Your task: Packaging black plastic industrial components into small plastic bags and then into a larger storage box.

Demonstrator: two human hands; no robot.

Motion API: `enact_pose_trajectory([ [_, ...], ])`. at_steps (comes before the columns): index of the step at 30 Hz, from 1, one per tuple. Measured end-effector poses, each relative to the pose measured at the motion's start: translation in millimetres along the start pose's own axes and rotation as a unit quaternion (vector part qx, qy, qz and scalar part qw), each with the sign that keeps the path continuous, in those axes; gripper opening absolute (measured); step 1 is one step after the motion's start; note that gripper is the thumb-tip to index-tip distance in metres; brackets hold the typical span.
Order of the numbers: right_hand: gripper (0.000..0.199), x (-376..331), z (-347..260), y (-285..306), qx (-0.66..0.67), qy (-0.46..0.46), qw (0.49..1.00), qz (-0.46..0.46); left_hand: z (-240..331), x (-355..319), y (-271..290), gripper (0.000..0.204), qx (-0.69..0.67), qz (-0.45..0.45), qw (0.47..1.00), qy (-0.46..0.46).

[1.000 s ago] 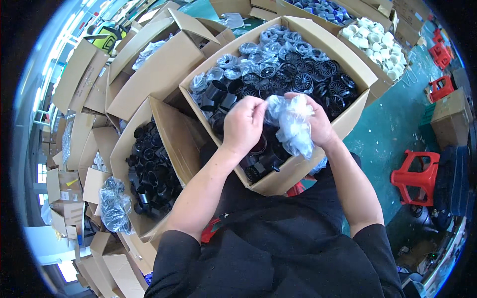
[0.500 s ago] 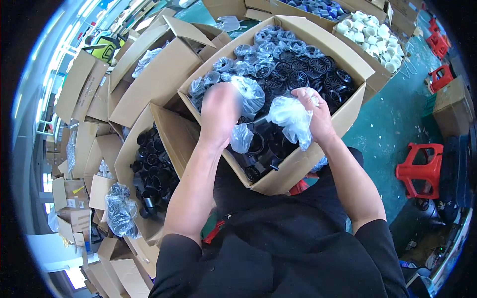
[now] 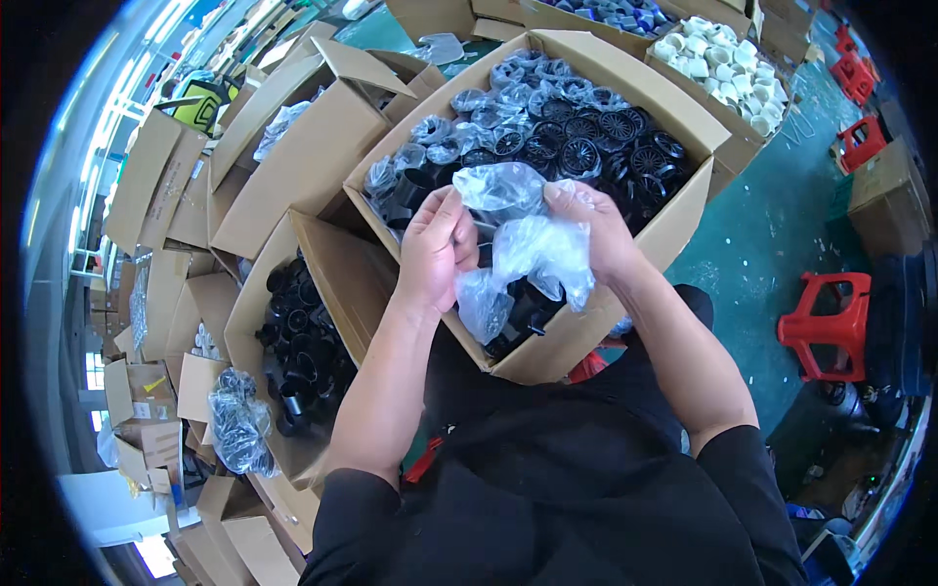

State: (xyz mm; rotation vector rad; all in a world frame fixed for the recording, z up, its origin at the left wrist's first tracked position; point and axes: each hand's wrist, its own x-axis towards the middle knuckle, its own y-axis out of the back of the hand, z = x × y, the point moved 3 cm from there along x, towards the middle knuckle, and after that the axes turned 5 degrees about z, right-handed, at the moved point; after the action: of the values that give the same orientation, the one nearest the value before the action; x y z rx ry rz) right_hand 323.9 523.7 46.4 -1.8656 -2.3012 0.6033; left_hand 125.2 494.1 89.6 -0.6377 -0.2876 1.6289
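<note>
Over a large cardboard box, my left hand and my right hand hold crumpled clear plastic bags between them. The left thumb and fingers pinch near the edge of the upper bag. My right fingers are closed on the bunched film on the other side, and some of it hangs below. Whether anything sits inside the film I cannot tell. Beneath lie black spoked wheel-like parts, bare on the right. Several bagged pieces fill the far and left sides.
To the left, a lower box holds black round parts, with a bagged bundle at its edge. More cardboard boxes crowd that side. White cylindrical pieces fill a box at far right. A red stool stands on the green floor.
My left hand has moved slightly right and down, and my right hand slightly left. The hands are closer together, with the plastic film now spread between them.
</note>
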Motion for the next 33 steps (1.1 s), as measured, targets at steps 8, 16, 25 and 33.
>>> enact_pose_trajectory([
  [8, 0.011, -6, -32, -1, -0.437, 0.33, 0.836, 0.05, 2, -1, 8, 0.01, 0.026, 0.074, 0.996, -0.038],
  [16, 0.009, -15, -58, -10, -0.481, 0.404, 0.768, 0.126, 4, -4, 14, 0.011, 0.012, 0.086, 0.995, -0.051],
  [25, 0.01, -9, -63, -22, -0.567, 0.386, 0.726, 0.051, 10, -5, -2, 0.012, 0.002, 0.087, 0.993, -0.079],
  [33, 0.014, -2, -70, -25, -0.671, 0.365, 0.645, -0.029, 7, -2, 3, 0.013, 0.014, 0.094, 0.992, -0.078],
])
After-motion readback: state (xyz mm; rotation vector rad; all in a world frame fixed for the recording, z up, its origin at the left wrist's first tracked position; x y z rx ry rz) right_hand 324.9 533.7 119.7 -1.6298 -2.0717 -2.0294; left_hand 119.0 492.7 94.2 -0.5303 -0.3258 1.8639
